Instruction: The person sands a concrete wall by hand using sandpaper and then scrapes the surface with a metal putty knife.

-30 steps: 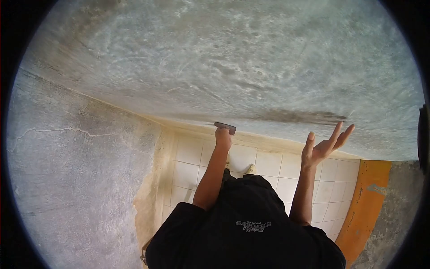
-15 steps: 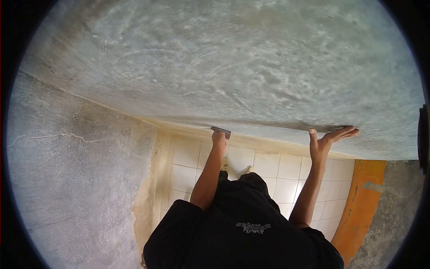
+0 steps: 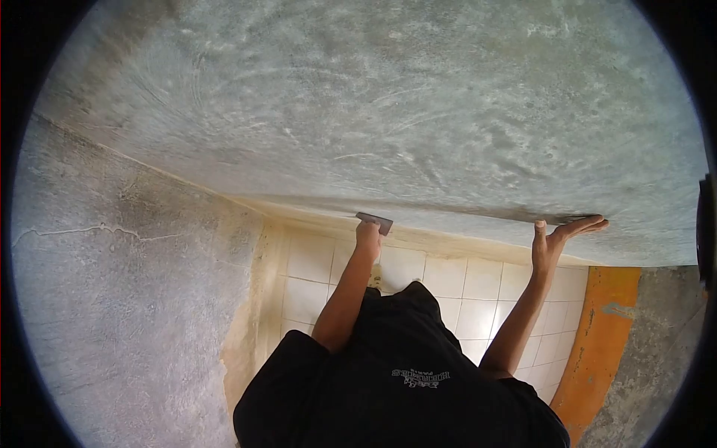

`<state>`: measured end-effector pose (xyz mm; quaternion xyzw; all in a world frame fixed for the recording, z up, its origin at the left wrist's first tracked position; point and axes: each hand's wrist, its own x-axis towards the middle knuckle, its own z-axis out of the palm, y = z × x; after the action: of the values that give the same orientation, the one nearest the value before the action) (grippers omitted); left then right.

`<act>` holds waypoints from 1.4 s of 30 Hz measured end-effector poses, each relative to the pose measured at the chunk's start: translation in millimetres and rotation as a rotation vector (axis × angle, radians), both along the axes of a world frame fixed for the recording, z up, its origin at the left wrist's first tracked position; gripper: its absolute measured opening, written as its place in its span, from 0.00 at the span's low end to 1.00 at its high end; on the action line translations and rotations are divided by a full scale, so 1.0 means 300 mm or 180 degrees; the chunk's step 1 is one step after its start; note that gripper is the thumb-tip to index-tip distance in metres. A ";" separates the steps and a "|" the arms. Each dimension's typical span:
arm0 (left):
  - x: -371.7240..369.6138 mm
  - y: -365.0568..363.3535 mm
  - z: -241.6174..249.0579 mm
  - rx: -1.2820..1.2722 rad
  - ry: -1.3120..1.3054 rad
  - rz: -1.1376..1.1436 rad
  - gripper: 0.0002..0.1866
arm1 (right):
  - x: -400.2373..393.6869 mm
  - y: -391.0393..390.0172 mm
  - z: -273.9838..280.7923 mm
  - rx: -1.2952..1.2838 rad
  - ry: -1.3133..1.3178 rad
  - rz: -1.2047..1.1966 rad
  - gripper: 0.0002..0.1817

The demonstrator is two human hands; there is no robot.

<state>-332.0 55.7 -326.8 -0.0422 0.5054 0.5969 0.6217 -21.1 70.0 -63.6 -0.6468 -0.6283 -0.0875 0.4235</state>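
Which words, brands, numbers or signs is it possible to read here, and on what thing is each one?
"PARIS", probably: the small line in the pale print on the black shirt.
The larger word in the same print: too blurred and distorted to read surely.
I can make out no lettering on the dark flat tool in the left hand, nor on the walls.

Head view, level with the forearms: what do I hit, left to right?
Grey side wall → tan bare strip → left forearm → black clothing → right forearm → orange band → rough grey wall section
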 end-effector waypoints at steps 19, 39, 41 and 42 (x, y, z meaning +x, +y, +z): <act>-0.002 -0.061 0.528 0.1085 -0.0470 -0.0003 0.16 | -0.048 0.011 0.002 0.0207 0.0298 -0.0041 0.68; 0.106 -0.091 0.674 0.1151 0.0359 0.0269 0.02 | -0.014 0.024 -0.032 0.0254 0.0240 -0.0089 0.68; 0.082 -0.073 0.591 0.0820 0.0443 0.0162 0.03 | -0.017 0.024 -0.027 0.0266 0.0241 -0.0075 0.67; 0.073 -0.069 0.545 0.0651 0.0491 0.0112 0.04 | -0.018 0.022 -0.027 0.0271 0.0235 -0.0060 0.67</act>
<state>-310.1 35.1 -163.4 0.0586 0.4874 0.6576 0.5715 -26.6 76.5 -71.9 -0.6369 -0.6017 -0.0942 0.4727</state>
